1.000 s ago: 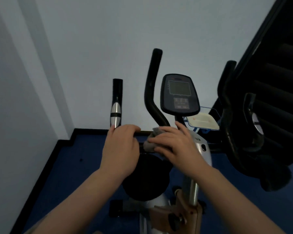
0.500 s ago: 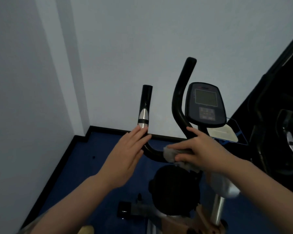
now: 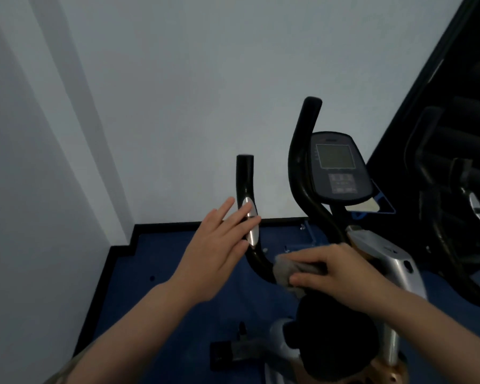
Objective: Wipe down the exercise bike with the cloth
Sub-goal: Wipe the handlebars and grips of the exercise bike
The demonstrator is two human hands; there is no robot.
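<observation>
Exercise bike (image 3: 394,273) stands before you in a corner; its console (image 3: 337,167) faces you. Your right hand (image 3: 341,273) curls round the grey cloth (image 3: 286,268), pressed on the handlebar bend. Your left hand (image 3: 219,245), fingers straight, touches the left handlebar (image 3: 245,178)

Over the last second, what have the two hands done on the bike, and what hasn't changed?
The left hand let go of the handlebar it had gripped; its fingers are now straight, beside the silver sensor. The right hand slid the cloth leftward along the bar toward the bend. Unchanged: the right hand still holds the cloth on the bar, and the console is untouched.
</observation>
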